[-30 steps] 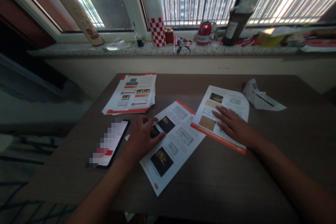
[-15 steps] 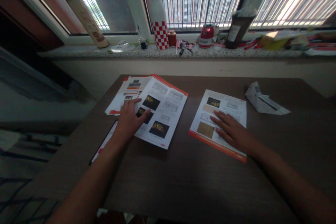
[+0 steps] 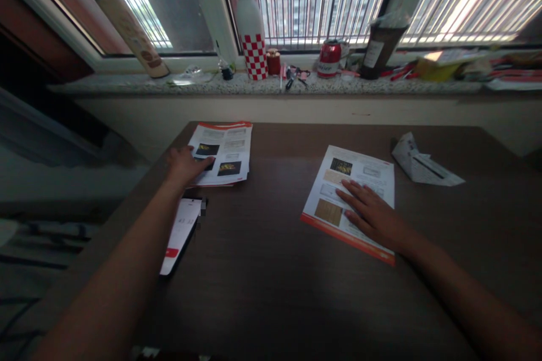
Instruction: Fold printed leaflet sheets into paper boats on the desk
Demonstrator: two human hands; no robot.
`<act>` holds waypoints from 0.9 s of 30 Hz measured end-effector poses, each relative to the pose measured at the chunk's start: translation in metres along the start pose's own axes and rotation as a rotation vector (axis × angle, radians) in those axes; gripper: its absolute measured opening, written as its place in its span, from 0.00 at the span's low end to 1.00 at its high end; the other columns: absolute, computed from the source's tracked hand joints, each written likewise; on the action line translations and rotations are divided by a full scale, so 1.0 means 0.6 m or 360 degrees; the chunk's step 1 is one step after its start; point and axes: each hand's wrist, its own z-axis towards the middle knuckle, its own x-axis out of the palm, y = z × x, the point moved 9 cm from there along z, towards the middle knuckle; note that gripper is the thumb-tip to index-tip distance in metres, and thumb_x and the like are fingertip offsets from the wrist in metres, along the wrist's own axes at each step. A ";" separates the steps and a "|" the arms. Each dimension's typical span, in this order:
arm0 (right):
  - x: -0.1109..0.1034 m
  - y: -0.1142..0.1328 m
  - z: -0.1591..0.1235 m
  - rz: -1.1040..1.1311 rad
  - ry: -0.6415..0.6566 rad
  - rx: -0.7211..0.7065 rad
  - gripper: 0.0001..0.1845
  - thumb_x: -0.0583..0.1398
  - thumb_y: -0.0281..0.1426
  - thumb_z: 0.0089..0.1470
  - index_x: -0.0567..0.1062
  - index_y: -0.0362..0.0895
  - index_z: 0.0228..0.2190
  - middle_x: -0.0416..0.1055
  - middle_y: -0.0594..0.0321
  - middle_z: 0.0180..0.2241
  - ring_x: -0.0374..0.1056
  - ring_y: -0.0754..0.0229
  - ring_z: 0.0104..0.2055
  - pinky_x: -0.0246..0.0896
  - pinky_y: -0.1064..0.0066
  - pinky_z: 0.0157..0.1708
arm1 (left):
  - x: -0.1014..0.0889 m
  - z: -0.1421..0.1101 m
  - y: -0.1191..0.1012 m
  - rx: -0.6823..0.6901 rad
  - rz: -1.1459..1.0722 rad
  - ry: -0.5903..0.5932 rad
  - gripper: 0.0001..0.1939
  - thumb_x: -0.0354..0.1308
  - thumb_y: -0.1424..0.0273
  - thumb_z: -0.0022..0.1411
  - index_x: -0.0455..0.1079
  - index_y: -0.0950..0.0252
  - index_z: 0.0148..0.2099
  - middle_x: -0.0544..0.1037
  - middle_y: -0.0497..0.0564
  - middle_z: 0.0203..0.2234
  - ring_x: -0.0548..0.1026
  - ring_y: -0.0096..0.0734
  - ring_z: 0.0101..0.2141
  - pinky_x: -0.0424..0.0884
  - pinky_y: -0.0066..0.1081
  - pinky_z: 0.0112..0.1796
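My left hand (image 3: 183, 164) rests flat on the left edge of a stack of printed leaflets (image 3: 224, 152) at the far left of the brown table (image 3: 271, 271), fingers stretched onto the top sheet. My right hand (image 3: 372, 214) lies flat, fingers spread, on a single leaflet with an orange border (image 3: 339, 180) right of the table's middle. Neither hand grips anything.
A phone (image 3: 180, 234) lies under my left forearm near the table's left edge. A folded paper (image 3: 419, 164) sits at the far right. The stone sill holds a checkered bottle (image 3: 252, 39), a red can (image 3: 329, 57), a dark cup (image 3: 379, 48), pens and papers.
My left hand slid the leaflet from the table's middle up and left onto the stack. My right hand stayed on its leaflet, which barely shifted.
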 end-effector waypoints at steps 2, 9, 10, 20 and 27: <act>0.000 0.001 0.001 0.0004 -0.0001 0.0005 0.33 0.50 0.45 0.74 0.47 0.60 0.74 0.44 0.62 0.76 0.44 0.45 0.76 0.47 0.41 0.72 | 0.001 -0.004 0.003 0.0011 0.0040 0.0007 0.37 0.69 0.50 0.58 0.66 0.73 0.58 0.65 0.76 0.61 0.62 0.76 0.64 0.61 0.62 0.59; 0.000 0.003 0.001 -0.0019 -0.0034 -0.0011 0.33 0.50 0.44 0.74 0.50 0.57 0.74 0.47 0.58 0.76 0.45 0.45 0.76 0.47 0.40 0.72 | -0.013 -0.031 -0.025 0.0091 0.0218 0.0023 0.37 0.64 0.53 0.65 0.64 0.74 0.65 0.64 0.76 0.63 0.63 0.76 0.63 0.64 0.61 0.58; 0.000 0.003 0.001 -0.0017 -0.0037 -0.0016 0.32 0.50 0.44 0.74 0.50 0.56 0.74 0.47 0.58 0.76 0.45 0.45 0.76 0.47 0.41 0.72 | -0.020 -0.036 -0.041 0.0151 0.0247 -0.0024 0.36 0.63 0.54 0.66 0.65 0.73 0.66 0.64 0.76 0.63 0.63 0.74 0.63 0.64 0.61 0.58; 0.006 0.040 0.009 0.0061 0.0022 -0.0117 0.34 0.53 0.43 0.73 0.50 0.57 0.74 0.44 0.59 0.76 0.46 0.43 0.76 0.47 0.40 0.72 | -0.018 -0.304 -0.309 0.1387 -0.0394 0.0276 0.20 0.58 0.64 0.72 0.70 0.61 0.63 0.68 0.61 0.63 0.69 0.52 0.62 0.67 0.51 0.62; 0.007 0.064 0.018 0.0231 0.0059 -0.0177 0.33 0.54 0.41 0.73 0.53 0.58 0.73 0.44 0.60 0.76 0.44 0.45 0.76 0.47 0.42 0.72 | 0.039 -0.482 -0.378 0.1925 -0.0484 0.0866 0.32 0.62 0.62 0.72 0.58 0.53 0.73 0.60 0.56 0.72 0.61 0.51 0.69 0.59 0.52 0.67</act>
